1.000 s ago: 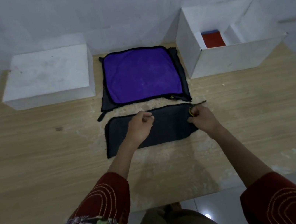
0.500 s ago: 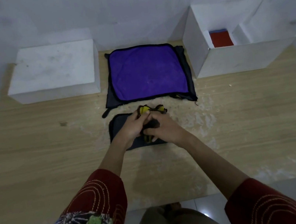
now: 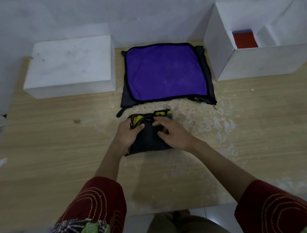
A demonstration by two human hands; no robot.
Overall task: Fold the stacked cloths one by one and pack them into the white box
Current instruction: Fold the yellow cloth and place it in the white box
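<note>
A dark cloth with a yellow inner side lies folded into a small square on the wooden table. My left hand grips its far left edge, where yellow shows. My right hand lies on top of its right half with curled fingers pressing it down. Behind it sits the stack of cloths, a purple one on top of dark ones. The open white box stands at the back right with a red folded cloth inside.
A closed white block stands at the back left. A white wall runs behind the table. White flaky patches mark the tabletop right of the folded cloth. The table's near edge is just in front of my knees.
The long dark strip was folded from right to left into a small square. My right hand carried the right end over and now rests on top; my left hand stayed at the left part.
</note>
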